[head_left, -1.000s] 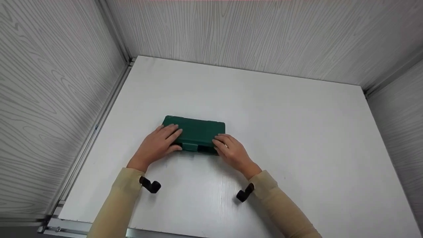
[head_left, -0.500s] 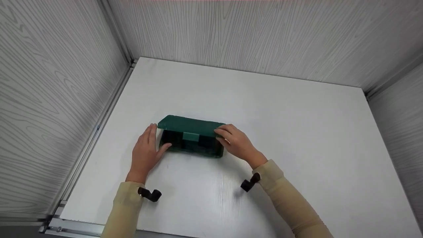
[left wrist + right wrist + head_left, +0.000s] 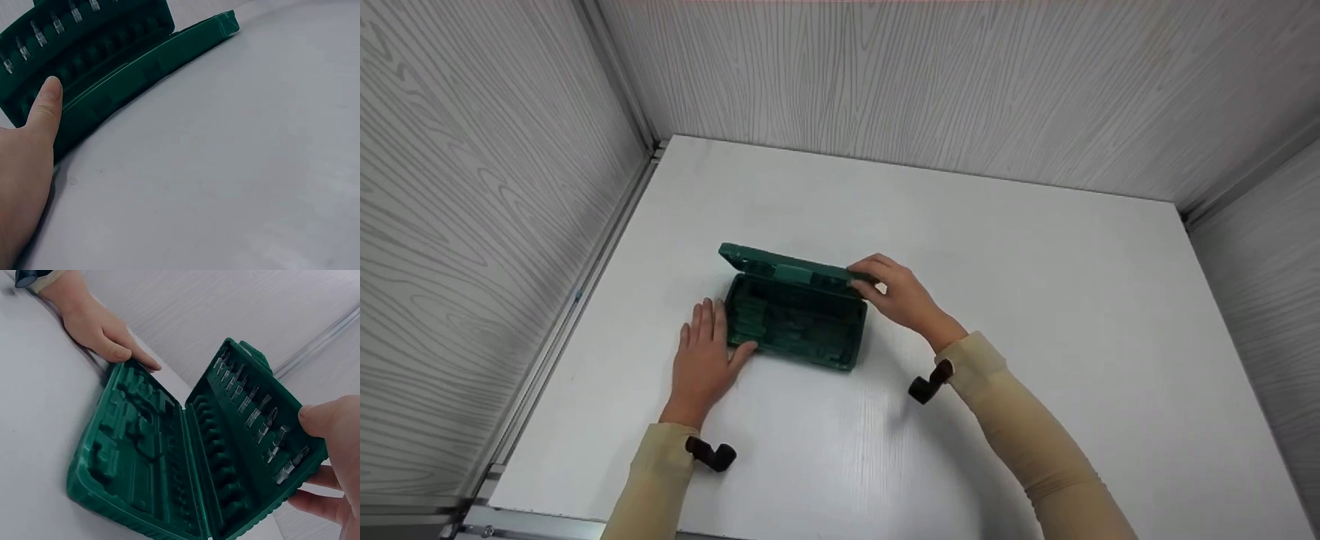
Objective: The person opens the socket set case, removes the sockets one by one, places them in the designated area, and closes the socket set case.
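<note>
A green plastic tool case (image 3: 799, 358) lies on the white table with its lid (image 3: 765, 262) raised and leaning back. Moulded recesses fill the base (image 3: 135, 455), where I make out no tools. Inside the lid a row of metal screwdriver bits (image 3: 253, 417) sits in slots, clearest in the right wrist view. My right hand (image 3: 901, 296) pinches the lid at its right end, thumb on the inner side and fingers behind. My left hand (image 3: 705, 367) lies with straight fingers along the case's left end, its thumb (image 3: 48, 104) touching the front rim.
The white tabletop (image 3: 1035, 315) surrounds the case. Wood-grain panels, such as the back wall (image 3: 922, 82), enclose it at the back and both sides. A metal rail (image 3: 577, 292) runs along the left edge. Each wrist carries a small black camera mount (image 3: 712, 454).
The lid has swung up from nearly closed, lifted by my right hand, so the inside shows. My left hand has come off the lid and down to the case's left side.
</note>
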{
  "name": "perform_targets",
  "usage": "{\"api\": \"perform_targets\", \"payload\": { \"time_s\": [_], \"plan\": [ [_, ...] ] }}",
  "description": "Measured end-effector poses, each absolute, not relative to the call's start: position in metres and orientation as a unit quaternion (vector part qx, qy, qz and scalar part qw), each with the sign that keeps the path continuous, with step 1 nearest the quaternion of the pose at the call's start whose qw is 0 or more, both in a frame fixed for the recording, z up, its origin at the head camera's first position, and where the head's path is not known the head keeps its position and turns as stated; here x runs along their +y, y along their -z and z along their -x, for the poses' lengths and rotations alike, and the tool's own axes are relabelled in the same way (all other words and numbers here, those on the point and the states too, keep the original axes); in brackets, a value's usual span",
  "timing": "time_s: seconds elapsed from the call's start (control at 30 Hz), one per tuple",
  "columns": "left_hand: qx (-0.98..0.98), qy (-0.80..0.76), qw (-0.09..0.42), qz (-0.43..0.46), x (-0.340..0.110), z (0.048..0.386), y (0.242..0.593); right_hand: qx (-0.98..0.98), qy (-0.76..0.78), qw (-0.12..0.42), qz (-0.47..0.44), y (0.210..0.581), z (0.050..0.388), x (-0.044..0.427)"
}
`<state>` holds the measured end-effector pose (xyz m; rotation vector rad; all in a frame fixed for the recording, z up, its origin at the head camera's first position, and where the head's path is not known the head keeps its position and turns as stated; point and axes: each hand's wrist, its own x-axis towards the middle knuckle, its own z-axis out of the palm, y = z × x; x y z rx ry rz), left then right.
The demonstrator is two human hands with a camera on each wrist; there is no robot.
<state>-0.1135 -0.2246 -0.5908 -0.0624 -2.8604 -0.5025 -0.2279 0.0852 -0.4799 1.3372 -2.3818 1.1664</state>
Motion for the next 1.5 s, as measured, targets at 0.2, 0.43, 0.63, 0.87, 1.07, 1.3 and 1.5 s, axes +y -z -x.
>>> {"api": "perform_targets", "payload": {
  "time_s": [0.2,0.43,0.63,0.87,1.07,1.3,1.5],
  "plan": [
    [-0.98,0.175,0.091,0.016,-0.224,0.11,0.592,-0.812,-0.487,0.029,-0.32,0.483,0.242,0.083],
    [-0.979,0.176,0.099,0.006,-0.223,0.11,0.593,-0.774,-0.599,0.021,-0.204,0.481,0.248,0.075],
    [-0.978,0.18,0.104,0.006,-0.222,0.111,0.594,-0.711,-0.689,0.007,-0.139,0.493,0.261,0.077],
    [-0.977,0.177,0.117,0.002,-0.223,0.11,0.595,-0.715,-0.689,-0.021,-0.116,0.514,0.276,0.077],
    [-0.977,0.176,0.118,-0.001,-0.222,0.109,0.596,-0.739,-0.664,-0.03,-0.109,0.525,0.281,0.073],
    [-0.979,0.171,0.11,-0.006,-0.22,0.109,0.598,-0.758,-0.642,-0.044,-0.11,0.538,0.285,0.07],
    [-0.979,0.17,0.108,-0.007,-0.221,0.108,0.599,-0.826,-0.551,-0.042,-0.113,0.548,0.287,0.07]
  ]
}}
